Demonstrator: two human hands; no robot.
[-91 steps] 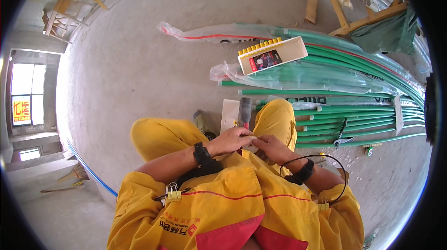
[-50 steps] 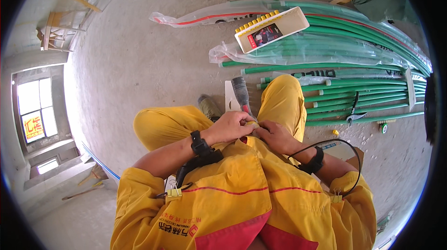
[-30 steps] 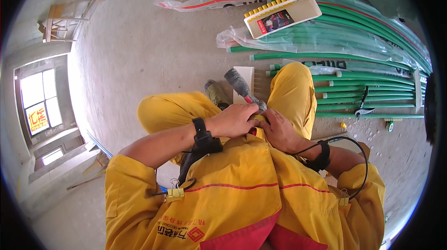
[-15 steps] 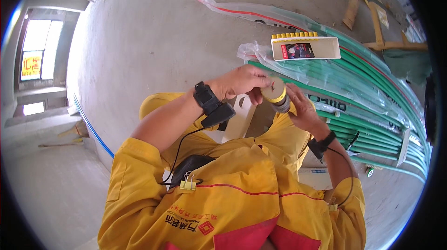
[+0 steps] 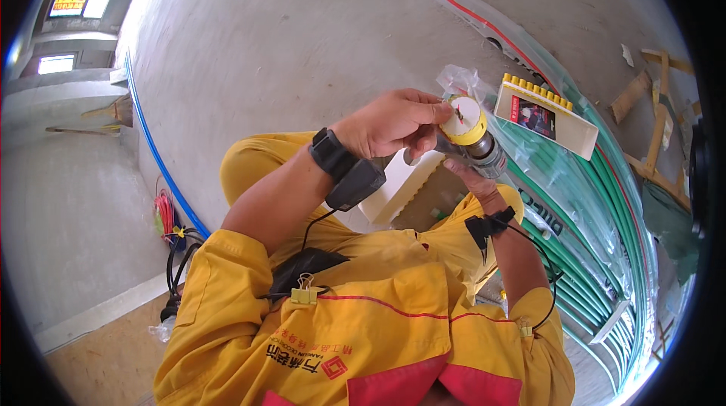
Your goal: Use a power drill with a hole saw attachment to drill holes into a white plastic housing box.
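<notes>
A round piece with a pale face and yellow rim point(image 5: 464, 120) sits at the end of a grey, silvery cylinder point(image 5: 485, 155); I cannot tell its exact kind. A small red mark shows on the pale face. From the left, my left hand point(image 5: 393, 124) pinches the rim between thumb and fingers. My right hand point(image 5: 476, 180) is under the cylinder, its thumb along the near side and its other fingers largely hidden. Both hands are above my bent legs. Black straps circle both wrists, and a dark device point(image 5: 357, 185) hangs at the left one.
To the right lie bundled green pipes point(image 5: 582, 277) in clear plastic sleeves. On them rests a white box point(image 5: 578, 133) edged with yellow pieces. Another white box point(image 5: 397, 198) sits between my legs. A blue pipe point(image 5: 155, 171) and red cable point(image 5: 164, 213) lie left.
The view has turned, shifting the surroundings. The pale face and silvery cylinder show more clearly. My right hand has moved from beside the round piece to lower down under the cylinder.
</notes>
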